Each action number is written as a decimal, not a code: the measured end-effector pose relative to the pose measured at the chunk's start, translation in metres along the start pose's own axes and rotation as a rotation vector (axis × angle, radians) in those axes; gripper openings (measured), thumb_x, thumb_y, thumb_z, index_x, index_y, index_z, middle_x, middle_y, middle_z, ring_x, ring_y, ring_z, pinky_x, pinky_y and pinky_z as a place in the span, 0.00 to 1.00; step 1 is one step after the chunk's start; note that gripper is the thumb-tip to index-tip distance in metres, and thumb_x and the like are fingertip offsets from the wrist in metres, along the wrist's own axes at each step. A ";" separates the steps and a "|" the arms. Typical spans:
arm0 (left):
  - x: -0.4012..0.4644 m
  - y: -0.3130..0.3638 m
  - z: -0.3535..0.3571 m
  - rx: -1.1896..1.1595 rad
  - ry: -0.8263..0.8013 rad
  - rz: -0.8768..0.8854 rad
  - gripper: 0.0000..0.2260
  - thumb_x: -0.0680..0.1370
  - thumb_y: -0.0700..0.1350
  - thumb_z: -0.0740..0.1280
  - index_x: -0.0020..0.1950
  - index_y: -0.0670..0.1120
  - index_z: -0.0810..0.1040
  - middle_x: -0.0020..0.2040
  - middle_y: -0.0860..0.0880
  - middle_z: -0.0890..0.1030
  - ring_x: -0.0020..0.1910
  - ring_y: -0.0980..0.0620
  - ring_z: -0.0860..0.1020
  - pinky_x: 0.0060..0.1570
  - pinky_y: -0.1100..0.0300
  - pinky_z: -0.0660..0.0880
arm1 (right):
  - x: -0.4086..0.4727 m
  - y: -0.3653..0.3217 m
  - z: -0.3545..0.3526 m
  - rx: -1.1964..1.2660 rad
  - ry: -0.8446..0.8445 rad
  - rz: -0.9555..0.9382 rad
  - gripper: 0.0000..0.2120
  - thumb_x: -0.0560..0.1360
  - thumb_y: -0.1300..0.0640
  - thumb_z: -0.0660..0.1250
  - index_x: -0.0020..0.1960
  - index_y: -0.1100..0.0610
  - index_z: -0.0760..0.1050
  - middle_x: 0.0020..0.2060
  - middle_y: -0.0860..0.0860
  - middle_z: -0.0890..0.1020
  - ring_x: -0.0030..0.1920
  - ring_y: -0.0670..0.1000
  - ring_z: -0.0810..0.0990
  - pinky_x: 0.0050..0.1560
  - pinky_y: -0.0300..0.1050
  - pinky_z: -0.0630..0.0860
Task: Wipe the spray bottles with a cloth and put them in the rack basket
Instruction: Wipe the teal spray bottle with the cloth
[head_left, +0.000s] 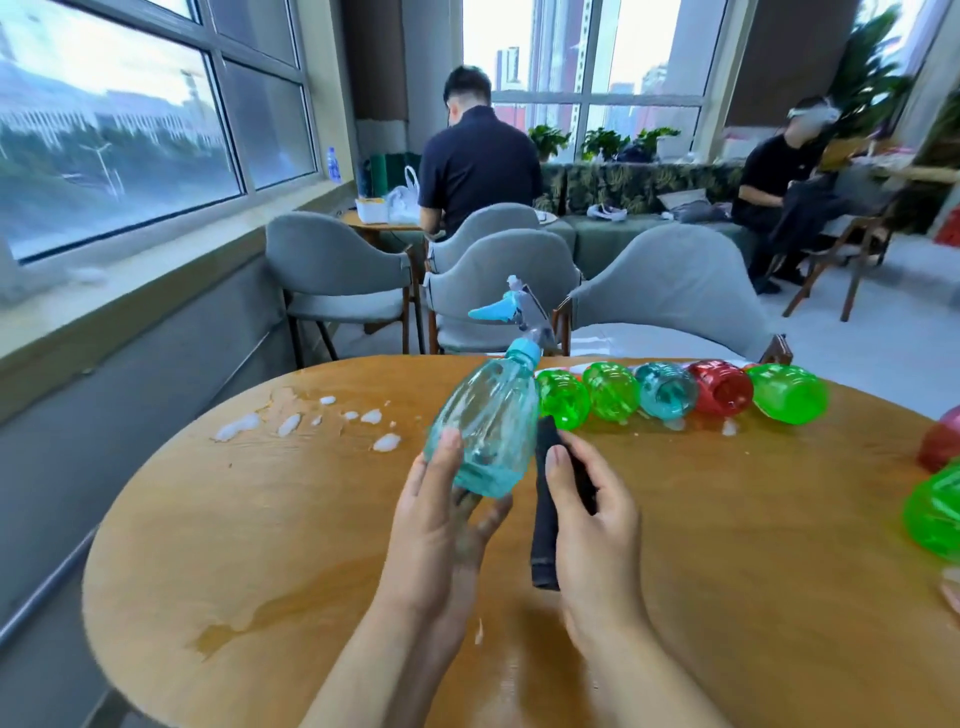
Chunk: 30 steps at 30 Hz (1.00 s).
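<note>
We have the pale blue spray bottle (485, 431) lifted off the table (260, 519), tilted with its base toward us and its trigger head pointing up and away, so the whole side is open to a wipe. Our left hand (441, 525) cups the base from below, thumb lying along the near side and fingers curled under it, which keeps the body bare for the cloth. Our right hand (592, 514) pinches the dark cloth (548, 499), rolled or folded into a strip, between thumb and curled fingers; its upper end sits right against the bottle's right side, though we cannot tell if it is pressing yet. We judge the wiping of this bottle to be just under way. Beyond it a row of bottles (680, 395), green, blue and red, lies on its side along the far edge, waiting its turn, and more bottles (935, 499) show at the right edge. White foam blobs (311, 421) and wet streaks mark the left of the table. The rack basket is not in view. Grey chairs (498, 291) and two other people sit behind.
</note>
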<state>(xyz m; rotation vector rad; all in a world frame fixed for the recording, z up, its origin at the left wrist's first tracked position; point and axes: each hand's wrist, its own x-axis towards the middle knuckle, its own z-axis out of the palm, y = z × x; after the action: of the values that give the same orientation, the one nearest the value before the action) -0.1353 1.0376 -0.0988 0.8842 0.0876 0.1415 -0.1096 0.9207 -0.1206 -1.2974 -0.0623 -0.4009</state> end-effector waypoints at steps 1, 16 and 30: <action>-0.006 -0.001 -0.007 0.011 -0.025 -0.006 0.34 0.73 0.56 0.78 0.75 0.44 0.75 0.69 0.42 0.83 0.64 0.44 0.83 0.62 0.45 0.78 | -0.005 -0.002 0.001 0.027 -0.007 -0.004 0.13 0.77 0.46 0.70 0.59 0.47 0.85 0.57 0.46 0.87 0.62 0.49 0.84 0.66 0.54 0.79; -0.001 -0.025 -0.057 0.304 -0.085 0.110 0.32 0.70 0.56 0.77 0.75 0.59 0.76 0.67 0.49 0.83 0.62 0.42 0.84 0.45 0.44 0.84 | 0.031 -0.013 -0.031 -0.363 -0.217 -0.348 0.11 0.84 0.54 0.66 0.60 0.39 0.82 0.52 0.45 0.83 0.54 0.41 0.80 0.58 0.36 0.72; -0.002 -0.046 -0.048 0.435 -0.103 0.183 0.27 0.74 0.55 0.74 0.74 0.59 0.77 0.72 0.50 0.80 0.70 0.44 0.80 0.66 0.30 0.77 | 0.057 -0.002 -0.046 -0.946 -0.423 -0.816 0.13 0.84 0.56 0.67 0.65 0.46 0.84 0.51 0.50 0.76 0.43 0.52 0.77 0.38 0.55 0.79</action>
<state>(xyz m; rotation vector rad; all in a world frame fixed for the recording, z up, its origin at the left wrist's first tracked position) -0.1398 1.0452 -0.1650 1.3327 -0.0626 0.2536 -0.0658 0.8626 -0.1163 -2.2620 -0.8649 -0.9035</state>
